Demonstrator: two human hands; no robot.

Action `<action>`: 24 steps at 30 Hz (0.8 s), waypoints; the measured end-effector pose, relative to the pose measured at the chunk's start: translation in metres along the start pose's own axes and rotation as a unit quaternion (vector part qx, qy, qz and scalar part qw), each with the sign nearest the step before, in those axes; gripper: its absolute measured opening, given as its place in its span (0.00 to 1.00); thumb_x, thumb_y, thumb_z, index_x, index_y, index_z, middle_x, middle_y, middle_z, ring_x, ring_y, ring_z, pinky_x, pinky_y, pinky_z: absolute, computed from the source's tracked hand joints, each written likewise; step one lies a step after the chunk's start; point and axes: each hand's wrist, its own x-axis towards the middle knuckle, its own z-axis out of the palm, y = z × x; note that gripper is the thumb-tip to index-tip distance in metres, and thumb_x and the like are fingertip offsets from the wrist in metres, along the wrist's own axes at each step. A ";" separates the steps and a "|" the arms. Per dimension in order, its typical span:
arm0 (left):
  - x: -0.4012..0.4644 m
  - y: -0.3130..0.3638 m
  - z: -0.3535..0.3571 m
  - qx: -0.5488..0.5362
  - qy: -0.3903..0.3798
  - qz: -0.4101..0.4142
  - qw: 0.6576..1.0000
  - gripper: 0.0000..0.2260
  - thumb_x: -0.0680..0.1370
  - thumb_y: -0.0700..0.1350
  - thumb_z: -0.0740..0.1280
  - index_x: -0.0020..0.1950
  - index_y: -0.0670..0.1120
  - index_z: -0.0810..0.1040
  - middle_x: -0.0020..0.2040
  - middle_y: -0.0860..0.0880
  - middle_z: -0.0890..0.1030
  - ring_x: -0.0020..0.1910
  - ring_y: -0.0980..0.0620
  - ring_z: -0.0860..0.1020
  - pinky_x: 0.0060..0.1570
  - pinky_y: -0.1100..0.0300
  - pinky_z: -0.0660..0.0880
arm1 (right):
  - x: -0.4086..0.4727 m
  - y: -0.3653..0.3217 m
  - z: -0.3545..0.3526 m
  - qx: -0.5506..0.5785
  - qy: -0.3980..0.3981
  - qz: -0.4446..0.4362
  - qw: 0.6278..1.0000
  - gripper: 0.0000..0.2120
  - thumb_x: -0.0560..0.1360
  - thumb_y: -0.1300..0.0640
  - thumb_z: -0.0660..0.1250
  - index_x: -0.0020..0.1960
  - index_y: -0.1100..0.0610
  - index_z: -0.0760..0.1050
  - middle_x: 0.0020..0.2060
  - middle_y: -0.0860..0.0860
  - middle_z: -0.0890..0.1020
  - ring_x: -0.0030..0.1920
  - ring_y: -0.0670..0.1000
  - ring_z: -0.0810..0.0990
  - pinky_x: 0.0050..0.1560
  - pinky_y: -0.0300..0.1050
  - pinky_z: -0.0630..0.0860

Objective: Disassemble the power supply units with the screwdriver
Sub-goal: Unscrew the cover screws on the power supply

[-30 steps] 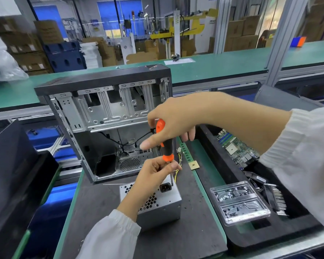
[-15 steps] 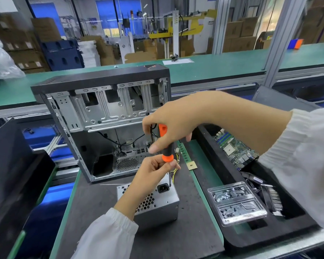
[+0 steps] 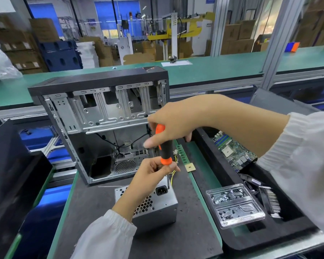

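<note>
Head view: right hand (image 3: 178, 126) is gripping the screwdriver (image 3: 165, 148) handle upright, while left hand (image 3: 150, 172) fingers are pinching its lower end above the power supply (image 3: 157, 206).

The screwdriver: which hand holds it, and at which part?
Both: the right hand grips the screwdriver at its upper handle, the left hand at its lower orange collar.

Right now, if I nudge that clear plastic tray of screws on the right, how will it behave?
The clear plastic tray looks thin and light, so it would probably slide or flex easily. It sits on the raised edge of the black foam bin, partly over a recess, so a push might tip it. The loose screws inside would likely rattle and could spill.
</note>
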 end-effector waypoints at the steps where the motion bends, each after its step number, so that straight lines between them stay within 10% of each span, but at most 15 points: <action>1: 0.000 0.002 0.000 0.000 0.000 -0.004 1.000 0.10 0.79 0.43 0.66 0.45 0.38 0.82 0.25 0.62 0.75 0.26 0.67 0.72 0.31 0.78 0.66 | 0.001 -0.002 0.002 -0.006 0.001 0.034 0.999 0.32 0.73 0.29 0.55 0.53 0.59 0.73 0.33 0.54 0.83 0.26 0.49 0.82 0.29 0.38 0.75; 8: 0.001 0.004 0.003 -0.019 0.007 -0.010 1.000 0.12 0.79 0.44 0.66 0.46 0.35 0.82 0.23 0.60 0.72 0.23 0.64 0.68 0.29 0.77 0.64 | -0.003 0.005 -0.005 0.038 -0.056 -0.071 0.995 0.06 0.79 0.57 0.63 0.56 0.52 0.72 0.41 0.50 0.78 0.33 0.48 0.80 0.36 0.42 0.76; 11: 0.001 0.004 0.003 -0.018 0.008 -0.005 1.000 0.12 0.78 0.45 0.66 0.46 0.36 0.82 0.22 0.60 0.71 0.23 0.64 0.68 0.29 0.77 0.64 | -0.005 0.003 -0.007 0.026 -0.034 -0.095 0.995 0.12 0.75 0.48 0.69 0.56 0.47 0.72 0.43 0.47 0.76 0.42 0.51 0.81 0.39 0.41 0.73; 15: 0.002 0.004 0.003 -0.019 0.011 -0.009 1.000 0.11 0.80 0.44 0.66 0.45 0.39 0.83 0.22 0.60 0.70 0.23 0.63 0.68 0.30 0.76 0.65 | -0.001 -0.003 0.003 0.001 0.019 -0.007 1.000 0.27 0.72 0.31 0.59 0.50 0.55 0.72 0.27 0.49 0.82 0.28 0.48 0.83 0.34 0.40 0.78; 21: 0.002 0.002 0.002 -0.016 -0.002 -0.014 1.000 0.09 0.80 0.44 0.66 0.47 0.40 0.83 0.24 0.61 0.73 0.25 0.66 0.71 0.38 0.75 0.69 | -0.001 0.005 -0.001 -0.013 -0.021 -0.074 0.997 0.05 0.77 0.52 0.66 0.52 0.50 0.73 0.43 0.49 0.77 0.37 0.47 0.80 0.41 0.45 0.78; 24: 0.003 0.004 0.001 -0.016 -0.006 -0.014 1.000 0.09 0.80 0.45 0.66 0.46 0.41 0.83 0.23 0.61 0.72 0.25 0.66 0.71 0.39 0.75 0.70 | -0.004 0.005 -0.004 -0.025 -0.024 -0.090 0.995 0.17 0.73 0.44 0.70 0.59 0.46 0.72 0.47 0.47 0.73 0.44 0.51 0.80 0.42 0.45 0.76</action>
